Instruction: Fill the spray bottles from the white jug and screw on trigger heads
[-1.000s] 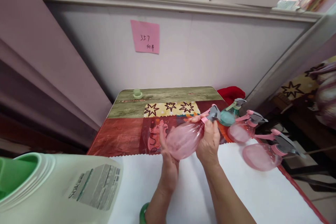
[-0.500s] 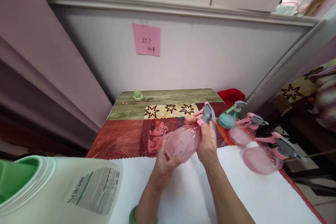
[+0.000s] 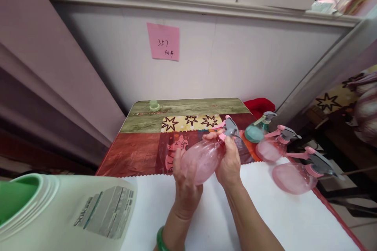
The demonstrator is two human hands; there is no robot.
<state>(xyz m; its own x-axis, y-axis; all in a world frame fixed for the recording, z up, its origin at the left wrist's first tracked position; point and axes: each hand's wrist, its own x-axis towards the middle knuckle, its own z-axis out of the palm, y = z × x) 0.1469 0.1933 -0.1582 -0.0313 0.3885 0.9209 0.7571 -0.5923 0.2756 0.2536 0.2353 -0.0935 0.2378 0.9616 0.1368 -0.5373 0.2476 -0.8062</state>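
Between my hands, tilted over the white cloth, is a pink spray bottle [image 3: 204, 160] with a grey and pink trigger head toward the upper right. My left hand [image 3: 187, 182] is wrapped around the lower body of the bottle. At the neck, just under the trigger head, my right hand [image 3: 229, 160] grips it, with fingers partly hidden behind. To the right, a green spray bottle [image 3: 255, 133], a pink spray bottle [image 3: 269, 150] and another pink spray bottle [image 3: 291, 177] stand in a row.
A large pale-green jug [image 3: 97, 208] with a wide open mouth takes up the near left. At the back of the table [image 3: 132, 119] sits a small light-green cap [image 3: 154, 106]. White cloth [image 3: 147, 204] covers the near table. A pink note [image 3: 163, 42] is on the wall.
My left hand has shifted its hold, its fingers now over the near side of the bottle. The bottle has moved slightly left and lower. More of the green bangle shows.
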